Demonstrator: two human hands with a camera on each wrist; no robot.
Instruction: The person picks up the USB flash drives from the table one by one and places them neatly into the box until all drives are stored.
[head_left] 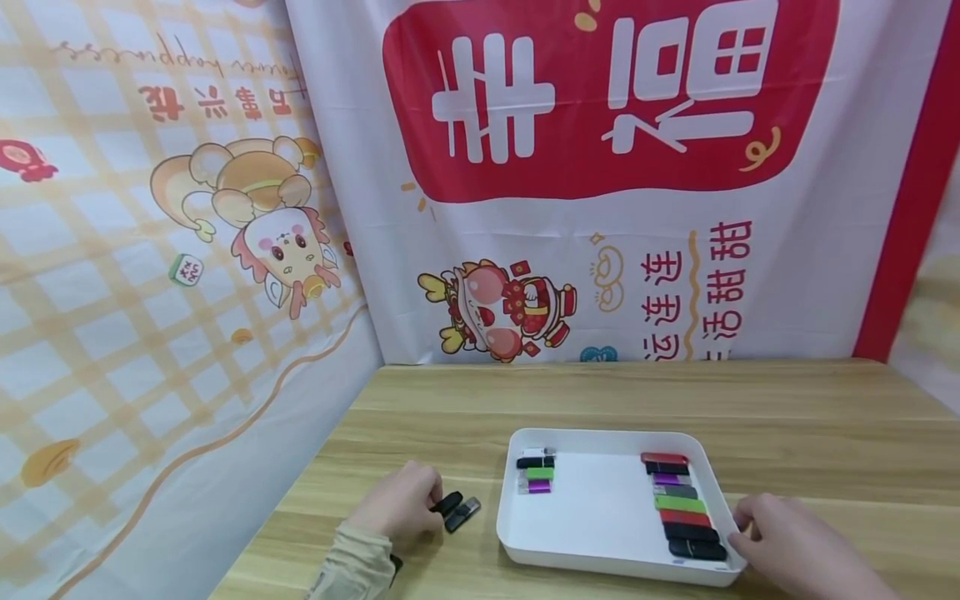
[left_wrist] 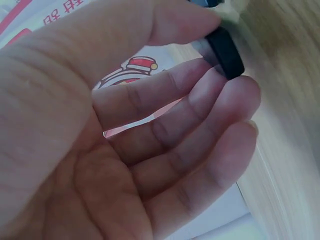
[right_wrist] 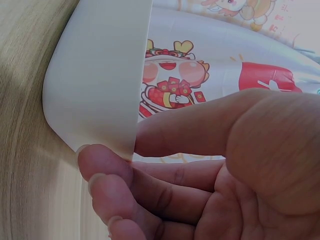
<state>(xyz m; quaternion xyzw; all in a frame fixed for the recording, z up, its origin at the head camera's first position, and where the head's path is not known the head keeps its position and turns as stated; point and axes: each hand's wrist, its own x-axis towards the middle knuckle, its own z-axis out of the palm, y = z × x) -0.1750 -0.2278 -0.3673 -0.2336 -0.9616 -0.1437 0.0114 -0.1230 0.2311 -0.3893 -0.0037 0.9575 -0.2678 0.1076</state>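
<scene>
My left hand (head_left: 401,504) is low over the table, left of the white tray (head_left: 585,560). Between its thumb and fingertips it pinches a black USB stick (left_wrist: 227,52). Right beside that stick lies another dark USB stick (head_left: 462,515) with a greyish end. At the tray's near right corner, my right hand (head_left: 798,542) holds the rim, thumb on the inner side and fingers against the outer wall (right_wrist: 100,75). Inside the tray, a short column of small USB sticks (head_left: 537,472) lines the left, white, black, green and purple. Along the right runs a longer column of coloured sticks (head_left: 680,503).
The wooden table (head_left: 420,408) reaches back to a printed cloth (head_left: 480,250) hanging behind it. Another patterned cloth (head_left: 172,350) hangs along the left side. Bare white tray floor (head_left: 600,508) shows between the two columns.
</scene>
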